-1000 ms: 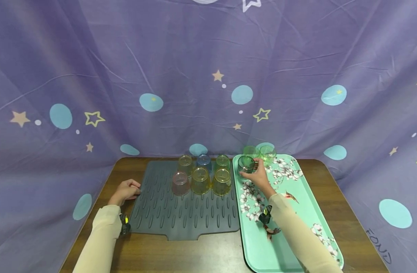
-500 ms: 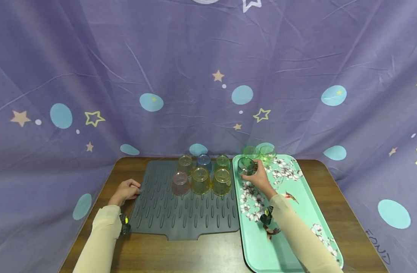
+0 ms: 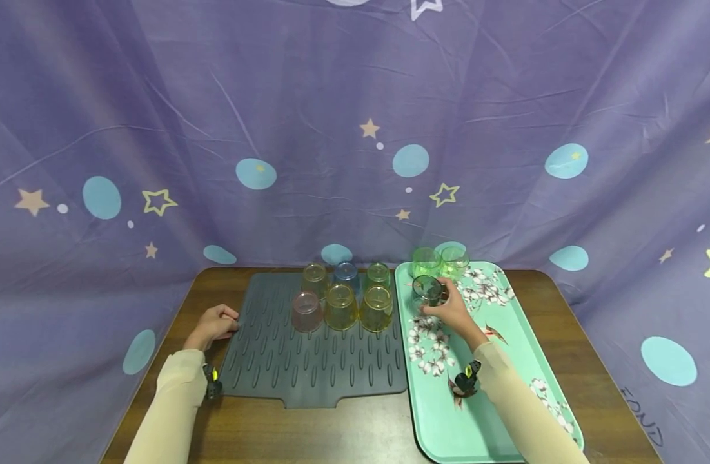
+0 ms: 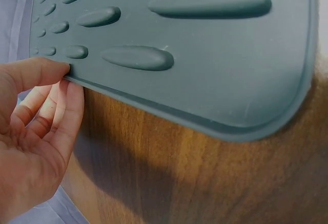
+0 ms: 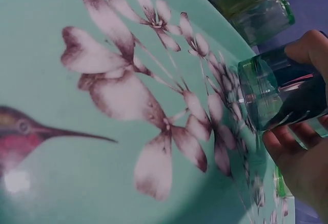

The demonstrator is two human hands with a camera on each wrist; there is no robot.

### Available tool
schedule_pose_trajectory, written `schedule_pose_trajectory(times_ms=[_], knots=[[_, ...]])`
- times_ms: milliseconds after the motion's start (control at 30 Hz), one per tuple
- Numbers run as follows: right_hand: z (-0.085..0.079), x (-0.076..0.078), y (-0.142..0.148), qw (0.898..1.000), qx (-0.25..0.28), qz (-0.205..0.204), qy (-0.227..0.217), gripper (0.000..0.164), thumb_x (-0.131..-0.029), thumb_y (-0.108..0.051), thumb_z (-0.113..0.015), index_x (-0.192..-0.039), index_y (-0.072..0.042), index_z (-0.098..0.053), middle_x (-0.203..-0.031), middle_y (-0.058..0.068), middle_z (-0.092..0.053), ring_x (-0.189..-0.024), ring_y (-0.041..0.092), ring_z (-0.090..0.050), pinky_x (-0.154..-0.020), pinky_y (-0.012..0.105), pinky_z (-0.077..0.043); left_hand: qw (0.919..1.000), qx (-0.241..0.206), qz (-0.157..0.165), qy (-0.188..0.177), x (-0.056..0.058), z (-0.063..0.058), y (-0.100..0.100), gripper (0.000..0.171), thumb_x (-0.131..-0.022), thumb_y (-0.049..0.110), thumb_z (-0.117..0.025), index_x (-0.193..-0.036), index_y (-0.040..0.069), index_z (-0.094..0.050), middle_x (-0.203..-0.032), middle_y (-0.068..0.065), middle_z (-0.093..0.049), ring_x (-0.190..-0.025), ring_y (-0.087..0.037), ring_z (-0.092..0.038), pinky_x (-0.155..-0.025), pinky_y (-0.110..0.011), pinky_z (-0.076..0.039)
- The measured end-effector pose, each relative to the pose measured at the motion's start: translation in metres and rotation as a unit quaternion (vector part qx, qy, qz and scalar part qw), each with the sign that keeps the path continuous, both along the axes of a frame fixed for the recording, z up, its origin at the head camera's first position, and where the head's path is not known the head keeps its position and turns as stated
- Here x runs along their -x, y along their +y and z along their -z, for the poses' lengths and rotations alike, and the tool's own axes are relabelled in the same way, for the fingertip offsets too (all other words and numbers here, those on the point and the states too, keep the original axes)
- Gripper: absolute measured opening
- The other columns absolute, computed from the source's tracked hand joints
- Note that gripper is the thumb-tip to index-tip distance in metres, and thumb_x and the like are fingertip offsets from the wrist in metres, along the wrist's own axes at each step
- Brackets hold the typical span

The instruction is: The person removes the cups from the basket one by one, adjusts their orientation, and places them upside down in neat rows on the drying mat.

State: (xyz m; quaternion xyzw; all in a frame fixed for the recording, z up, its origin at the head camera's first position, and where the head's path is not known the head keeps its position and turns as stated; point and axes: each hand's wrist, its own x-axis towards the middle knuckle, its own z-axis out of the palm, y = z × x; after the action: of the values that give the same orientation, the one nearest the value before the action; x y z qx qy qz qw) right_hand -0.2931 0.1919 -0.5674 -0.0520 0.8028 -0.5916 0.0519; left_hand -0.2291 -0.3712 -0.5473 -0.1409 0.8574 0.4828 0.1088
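My right hand (image 3: 454, 310) holds a dark smoky drinking glass (image 3: 427, 292) around its side, mouth up, over the back left part of the green flowered tray (image 3: 500, 380). In the right wrist view, the base of the dark glass (image 5: 256, 93) is close to the tray surface; I cannot tell whether it touches. My left hand (image 3: 214, 323) pinches the left edge of the grey ribbed mat (image 3: 267, 361), with the thumb on top and the fingers beneath, as the left wrist view shows. Two light green glasses (image 3: 425, 263) stand at the tray's back.
On the mat's right side, several upside-down glasses form two rows: a pink glass (image 3: 306, 312) and two yellow glasses (image 3: 341, 308) in front, and a blue glass (image 3: 345, 276) among those behind. Wooden table (image 3: 355, 428) shows around mat and tray. A purple curtain (image 3: 308, 116) hangs behind.
My right hand has shifted the dark glass slightly to the right and toward me, away from the mat and the light green glasses. The left hand stays at the mat's edge.
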Motion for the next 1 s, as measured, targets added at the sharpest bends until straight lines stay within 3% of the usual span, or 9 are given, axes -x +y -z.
schedule_pose_trajectory(times_ms=[100,333,533,700,833,1000], knots=[[-0.002,-0.004,0.003,1.0,0.019,0.002,-0.004,0.083,-0.083,-0.004,-0.08,-0.151,-0.002,-0.033,-0.134,0.026,-0.051,-0.109,0.029,-0.057,-0.08,0.028,-0.055,1.0,0.0,0.003,-0.001,-0.001,-0.001,0.0,0.029,-0.088,-0.005,-0.063,-0.113,-0.013,-0.053,-0.09,-0.008,-0.061,-0.086,-0.016,-0.064,-0.085,-0.045,-0.06],[-0.02,-0.008,0.005,0.996,0.084,0.02,-0.006,0.079,-0.084,0.001,-0.077,-0.15,-0.002,-0.033,-0.142,0.023,-0.047,-0.125,0.029,-0.054,-0.085,0.02,-0.053,1.0,0.001,-0.004,-0.002,-0.003,-0.004,0.002,0.028,-0.087,-0.006,-0.063,-0.113,-0.014,-0.053,-0.09,-0.008,-0.06,-0.086,-0.015,-0.063,-0.085,-0.045,-0.06],[-0.037,-0.01,0.004,0.991,0.129,0.017,0.01,0.076,-0.088,0.002,-0.073,-0.151,0.0,-0.032,-0.128,0.011,-0.052,-0.106,0.01,-0.06,-0.083,0.021,-0.054,1.0,0.0,-0.007,-0.001,-0.003,-0.004,0.004,0.03,-0.086,-0.006,-0.064,-0.113,-0.014,-0.052,-0.088,-0.008,-0.061,-0.084,-0.013,-0.062,-0.081,-0.041,-0.061],[-0.048,-0.012,0.005,0.975,0.221,-0.01,-0.002,0.066,-0.094,0.003,-0.065,-0.151,-0.006,-0.032,-0.108,-0.007,-0.053,-0.105,0.006,-0.055,-0.089,0.021,-0.051,1.0,0.001,-0.006,0.001,-0.004,-0.004,0.004,0.03,-0.087,-0.006,-0.063,-0.114,-0.015,-0.052,-0.09,-0.009,-0.061,-0.085,-0.014,-0.062,-0.082,-0.041,-0.061],[-0.054,-0.014,0.006,0.961,0.274,-0.026,-0.008,0.052,-0.097,0.003,-0.058,-0.142,-0.012,-0.038,-0.102,-0.007,-0.05,-0.101,0.008,-0.049,-0.086,0.022,-0.048,1.0,0.004,-0.005,0.001,-0.003,-0.004,0.005,0.03,-0.088,-0.005,-0.062,-0.114,-0.015,-0.052,-0.091,-0.011,-0.06,-0.086,-0.015,-0.063,-0.087,-0.046,-0.06],[-0.061,-0.015,0.005,0.949,0.311,-0.057,0.002,0.05,-0.097,0.001,-0.052,-0.144,-0.011,-0.04,-0.118,-0.001,-0.05,-0.109,0.009,-0.051,-0.089,0.021,-0.048,1.0,0.0,-0.005,-0.001,-0.003,-0.005,0.004,0.031,-0.087,-0.005,-0.064,-0.114,-0.015,-0.052,-0.089,-0.009,-0.061,-0.084,-0.012,-0.062,-0.086,-0.046,-0.06]])
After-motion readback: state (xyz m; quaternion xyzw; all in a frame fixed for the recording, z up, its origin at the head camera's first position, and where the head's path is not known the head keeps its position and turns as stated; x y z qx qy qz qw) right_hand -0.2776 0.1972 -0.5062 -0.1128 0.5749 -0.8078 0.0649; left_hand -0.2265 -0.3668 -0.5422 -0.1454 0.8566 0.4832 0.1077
